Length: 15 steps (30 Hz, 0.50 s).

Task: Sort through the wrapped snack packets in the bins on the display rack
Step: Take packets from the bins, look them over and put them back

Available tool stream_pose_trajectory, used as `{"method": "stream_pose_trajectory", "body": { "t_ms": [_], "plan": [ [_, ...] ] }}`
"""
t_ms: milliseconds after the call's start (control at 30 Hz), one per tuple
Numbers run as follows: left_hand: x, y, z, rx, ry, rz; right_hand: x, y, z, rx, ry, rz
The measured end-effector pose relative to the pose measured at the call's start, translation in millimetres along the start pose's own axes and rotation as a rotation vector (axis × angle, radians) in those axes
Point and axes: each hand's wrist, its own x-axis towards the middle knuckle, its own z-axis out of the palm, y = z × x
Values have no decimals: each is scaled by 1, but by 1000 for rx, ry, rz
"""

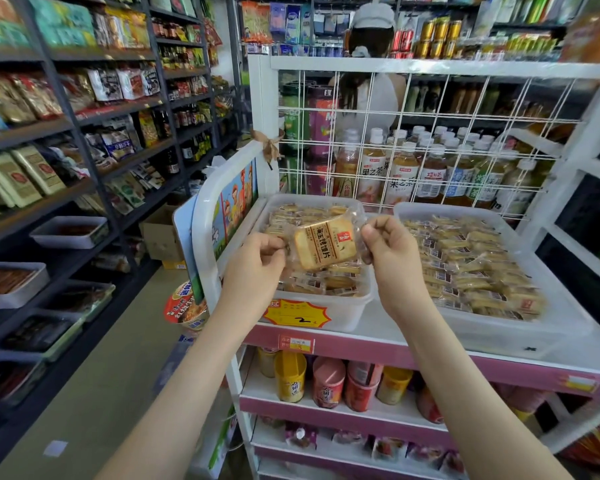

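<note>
**Closely Held: One Snack Packet Above the Bins**

Nearest, two bare forearms reach up from the bottom of the scene. The left grip (pixel 257 261) pinches the left edge of a snack packet (pixel 323 249) between thumb and curled fingers. The right grip (pixel 392 254) pinches the right edge the same way, so the packet is held flat between them with its printed face toward the person. It has a clear wrapper with a golden slice inside, crossed by a brown band and marked with a red square.

The packet is held in the air above the left bin (pixel 347 310), a translucent tub heaped with similar packets (pixel 329 282). A yellow starburst price tag (pixel 297 315) is stuck on the tub's front wall. Just beside it, to the right, sits the right bin (pixel 492 329), piled with slimmer wrapped packets (pixel 471 265). Both tubs stand on the top shelf of the white and pink display rack (pixel 361 348), and coloured cups (pixel 291 375) line the shelf below.

Behind the bins rises a white wire grid (pixel 430 133), with rows of tea bottles (pixel 402 174) showing through it. Farther back, another person in a pale cap (pixel 373 15) stands beyond the grid. Across the aisle to the left run dark shelves (pixel 84 133) packed with bagged goods, and a noodle bowl (pixel 184 306) sits by the rack's end panel.
</note>
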Motion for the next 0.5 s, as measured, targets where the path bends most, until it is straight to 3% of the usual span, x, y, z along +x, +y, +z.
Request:
{"method": "stream_pose_trajectory", "body": {
  "t_ms": [67,133,267,333,400,500],
  "plan": [
    [-5,6,2,-5,9,41,-3,-10,4,-146,32,-140],
    [-7,12,5,-257,-107,11,-9,-17,13,-279,-8,-320],
    [-8,15,13,-657,-228,-61,-22,-20,32,-312,-317,-539],
    [-9,16,14,-809,-251,-104,-24,-18,35,-310,-457,-533],
    [-10,15,13,-954,-280,-134,-25,-18,32,-240,-490,-446],
    [-11,12,7,-1094,-256,-199,-18,-20,23,-103,-261,-343]
  ]
}}
